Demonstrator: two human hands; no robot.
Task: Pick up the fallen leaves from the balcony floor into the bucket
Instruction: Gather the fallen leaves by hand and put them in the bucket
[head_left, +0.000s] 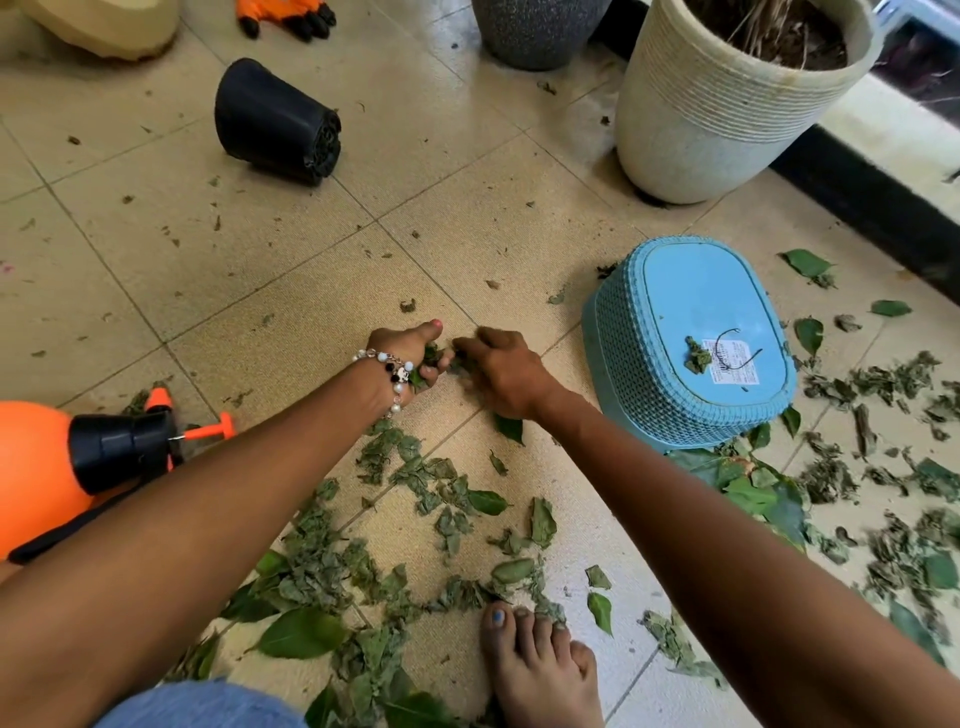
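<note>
The job looks barely begun: the blue bucket stands upside down on the balcony floor, its flat base facing up with only one small clump of leaf and a label on it, so nothing can have gone inside yet, and it will have to be turned over before any leaves can be dropped in. Most of the fallen leaves lie scattered across the tiles near the person, thick between the two forearms and around the bare foot, with another wide spread to the right of the bucket and a few fresh green ones tucked against its near side. The left hand, wearing a beaded bracelet, has its fingers curled round a small bunch of green leaves, thumb pointing forward. The right hand is just beside it, almost touching, with fingers bent toward the same bunch; motion blur hides whether it actually pinches a leaf or only reaches for one. Both hands work just left of the bucket, near it but apart from it, while the bulk of the leaves lies closer to the body than the hands. Farther parts of the floor carry only small crumbs and fragments.
</note>
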